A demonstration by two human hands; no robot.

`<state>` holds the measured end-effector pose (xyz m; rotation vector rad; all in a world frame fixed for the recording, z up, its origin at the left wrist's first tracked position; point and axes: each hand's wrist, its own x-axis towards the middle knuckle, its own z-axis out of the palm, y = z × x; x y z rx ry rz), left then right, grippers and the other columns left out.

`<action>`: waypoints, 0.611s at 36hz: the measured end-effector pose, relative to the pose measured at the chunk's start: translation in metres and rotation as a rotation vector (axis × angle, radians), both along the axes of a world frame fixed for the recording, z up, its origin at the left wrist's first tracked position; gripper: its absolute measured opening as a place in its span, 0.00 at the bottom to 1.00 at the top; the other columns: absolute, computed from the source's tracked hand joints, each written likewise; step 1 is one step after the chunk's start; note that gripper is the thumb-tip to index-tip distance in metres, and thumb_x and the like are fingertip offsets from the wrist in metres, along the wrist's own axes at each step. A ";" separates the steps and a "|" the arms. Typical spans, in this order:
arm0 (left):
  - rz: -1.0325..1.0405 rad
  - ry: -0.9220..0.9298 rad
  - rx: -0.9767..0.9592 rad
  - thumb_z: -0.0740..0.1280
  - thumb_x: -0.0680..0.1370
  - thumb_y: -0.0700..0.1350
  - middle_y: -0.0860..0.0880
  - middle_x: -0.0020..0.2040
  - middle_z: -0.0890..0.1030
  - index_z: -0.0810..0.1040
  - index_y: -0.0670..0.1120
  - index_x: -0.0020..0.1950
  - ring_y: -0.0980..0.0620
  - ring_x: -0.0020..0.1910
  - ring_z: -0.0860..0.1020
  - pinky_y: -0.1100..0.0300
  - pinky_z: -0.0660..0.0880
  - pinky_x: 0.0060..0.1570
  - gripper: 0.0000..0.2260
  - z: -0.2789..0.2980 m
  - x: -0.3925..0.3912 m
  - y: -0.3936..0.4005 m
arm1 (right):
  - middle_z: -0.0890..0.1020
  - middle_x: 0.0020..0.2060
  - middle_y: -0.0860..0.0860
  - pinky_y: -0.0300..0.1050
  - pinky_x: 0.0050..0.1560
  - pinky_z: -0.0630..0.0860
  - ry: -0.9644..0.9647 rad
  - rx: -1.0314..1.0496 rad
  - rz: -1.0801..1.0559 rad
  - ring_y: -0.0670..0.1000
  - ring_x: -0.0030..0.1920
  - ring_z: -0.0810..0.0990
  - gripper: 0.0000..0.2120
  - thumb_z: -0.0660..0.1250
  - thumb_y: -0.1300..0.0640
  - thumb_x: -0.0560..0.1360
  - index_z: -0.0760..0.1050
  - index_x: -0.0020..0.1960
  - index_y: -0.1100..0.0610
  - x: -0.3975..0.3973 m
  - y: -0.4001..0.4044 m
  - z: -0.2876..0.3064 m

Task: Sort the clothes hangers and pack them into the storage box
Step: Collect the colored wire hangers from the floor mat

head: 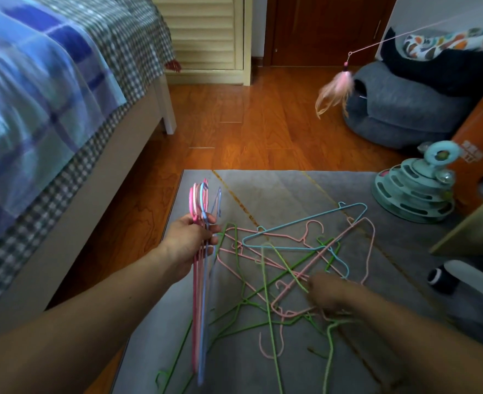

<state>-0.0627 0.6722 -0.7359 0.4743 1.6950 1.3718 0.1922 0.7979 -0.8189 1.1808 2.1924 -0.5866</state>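
Two hands are in my view over a grey rug [277,191]. Nearest me, my right hand [331,292] is blurred, low in a tangled pile of wire hangers [291,268], pink, green and blue; I cannot tell whether its fingers hold one. My left hand [190,243] grips a bundle of pink and blue hangers [200,294], fingers curled round them below the hooks, hooks pointing away from me, and the bundle is just left of the pile. Beyond the pile, a teal cat ball-track toy [413,194] stands at the rug's right edge. Further off lie the wooden floor [248,123], a bed [49,95] at left, a grey cushion [399,112] and a pink feather teaser [334,92].
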 end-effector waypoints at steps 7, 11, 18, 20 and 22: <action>-0.026 0.073 0.019 0.67 0.78 0.31 0.45 0.42 0.81 0.79 0.44 0.49 0.49 0.36 0.78 0.57 0.74 0.33 0.08 0.005 -0.006 0.002 | 0.80 0.34 0.56 0.43 0.27 0.80 0.582 -0.502 -0.494 0.54 0.34 0.84 0.13 0.55 0.71 0.82 0.72 0.43 0.60 -0.021 0.040 0.074; -0.032 0.105 0.049 0.69 0.77 0.31 0.46 0.38 0.80 0.79 0.44 0.49 0.50 0.34 0.78 0.57 0.74 0.32 0.08 0.011 -0.009 0.004 | 0.84 0.41 0.59 0.53 0.51 0.83 0.906 -0.565 -0.669 0.62 0.50 0.85 0.04 0.61 0.65 0.82 0.73 0.49 0.61 -0.033 0.062 0.098; -0.074 0.243 0.071 0.66 0.79 0.30 0.46 0.38 0.79 0.77 0.43 0.50 0.50 0.33 0.77 0.57 0.74 0.33 0.08 0.022 -0.025 -0.002 | 0.86 0.47 0.61 0.47 0.46 0.78 0.621 -0.641 -0.480 0.63 0.51 0.84 0.05 0.63 0.66 0.80 0.76 0.47 0.63 -0.039 0.060 0.103; -0.048 0.299 0.060 0.66 0.79 0.31 0.46 0.37 0.80 0.78 0.41 0.50 0.50 0.34 0.77 0.56 0.74 0.33 0.06 0.020 -0.036 -0.005 | 0.86 0.47 0.61 0.47 0.38 0.82 0.637 -0.749 -0.536 0.57 0.41 0.86 0.06 0.62 0.66 0.80 0.76 0.46 0.64 -0.039 0.054 0.106; -0.033 0.339 0.042 0.68 0.79 0.32 0.47 0.36 0.81 0.79 0.41 0.49 0.50 0.34 0.78 0.56 0.74 0.33 0.05 0.018 -0.048 -0.009 | 0.86 0.44 0.61 0.47 0.33 0.82 0.781 -0.851 -0.660 0.55 0.37 0.86 0.04 0.64 0.65 0.78 0.76 0.46 0.65 -0.040 0.048 0.111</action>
